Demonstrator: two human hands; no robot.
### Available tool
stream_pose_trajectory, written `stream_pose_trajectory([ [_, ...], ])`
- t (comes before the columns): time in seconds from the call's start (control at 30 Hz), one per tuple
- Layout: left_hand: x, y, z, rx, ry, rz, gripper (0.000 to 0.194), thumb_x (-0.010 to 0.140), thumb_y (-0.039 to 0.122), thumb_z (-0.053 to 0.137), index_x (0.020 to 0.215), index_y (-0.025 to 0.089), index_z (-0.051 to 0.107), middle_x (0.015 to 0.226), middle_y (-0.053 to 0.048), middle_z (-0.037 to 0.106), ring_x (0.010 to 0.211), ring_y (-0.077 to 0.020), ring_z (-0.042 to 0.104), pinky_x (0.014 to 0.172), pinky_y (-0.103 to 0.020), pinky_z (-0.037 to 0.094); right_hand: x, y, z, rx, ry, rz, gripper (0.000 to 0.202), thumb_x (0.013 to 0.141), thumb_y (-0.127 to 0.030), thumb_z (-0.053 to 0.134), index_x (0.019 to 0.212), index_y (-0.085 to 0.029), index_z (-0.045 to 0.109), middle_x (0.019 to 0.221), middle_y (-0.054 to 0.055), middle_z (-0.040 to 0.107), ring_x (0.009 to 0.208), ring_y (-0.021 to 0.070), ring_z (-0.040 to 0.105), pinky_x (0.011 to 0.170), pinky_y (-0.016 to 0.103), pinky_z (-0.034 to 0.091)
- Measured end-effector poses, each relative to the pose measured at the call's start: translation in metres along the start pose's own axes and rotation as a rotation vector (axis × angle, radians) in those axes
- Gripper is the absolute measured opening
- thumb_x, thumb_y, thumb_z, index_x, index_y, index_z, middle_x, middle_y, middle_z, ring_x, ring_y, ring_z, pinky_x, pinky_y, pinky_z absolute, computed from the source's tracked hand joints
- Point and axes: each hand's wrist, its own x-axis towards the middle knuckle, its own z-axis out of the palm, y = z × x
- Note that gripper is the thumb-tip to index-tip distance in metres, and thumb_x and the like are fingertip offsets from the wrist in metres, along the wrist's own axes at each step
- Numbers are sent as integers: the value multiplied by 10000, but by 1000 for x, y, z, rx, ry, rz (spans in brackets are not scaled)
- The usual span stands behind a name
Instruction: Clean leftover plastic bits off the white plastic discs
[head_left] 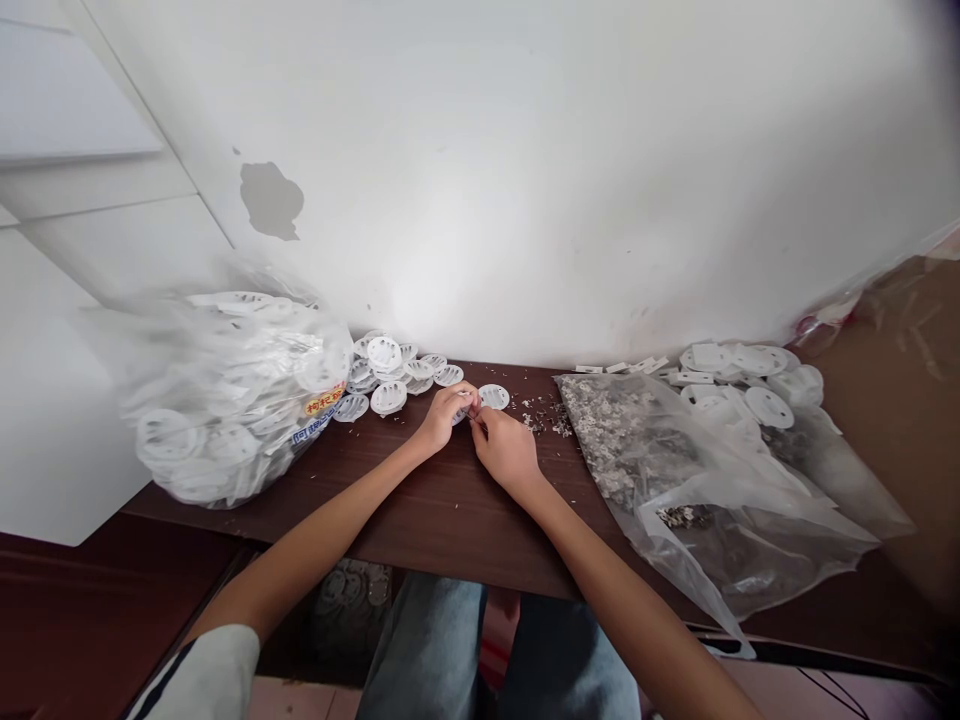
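Over the dark brown table (420, 500), my left hand (444, 418) is closed on a white plastic disc (458, 416), which shows only in part under the fingers. My right hand (506, 450) meets it there, thumb and fingertips pinched together at the disc's edge. Whatever sits between those right fingertips is too small to make out. Just beyond the hands lies another white slotted disc (493, 397), flat on the table. A loose pile of similar discs (388, 398) is to the left of my left hand. Small metal bits (551, 415) are scattered to the right of my right hand.
A bulging clear bag of white discs (240, 400) stands at the left. On the right, a clear plastic bag (630, 440) holds many tiny metal parts, with more white discs (769, 407) behind it. A brown cardboard box (900, 400) borders the right; a white wall (480, 180) rises behind.
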Motion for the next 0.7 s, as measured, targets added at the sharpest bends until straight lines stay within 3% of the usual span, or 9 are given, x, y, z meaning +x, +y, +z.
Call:
stream_pose_trajectory([
  [0.43,-4,-4,18,-6,147,-14,196,851,363,542,760,196,588,809,-39,589,763,-198,546,745,-336,478,1,-4,0,30,18,20,249,1095,-299,479,1149,-222,710,1092,89,788,956,227,736,744,271,427],
  [0.7,-2,3,10,-26,5,17,219,913,330,558,849,184,709,854,-45,661,810,-200,619,797,-337,502,0,8,0,60,26,-6,221,1088,-333,511,1118,-235,707,1080,53,787,927,201,725,717,264,410],
])
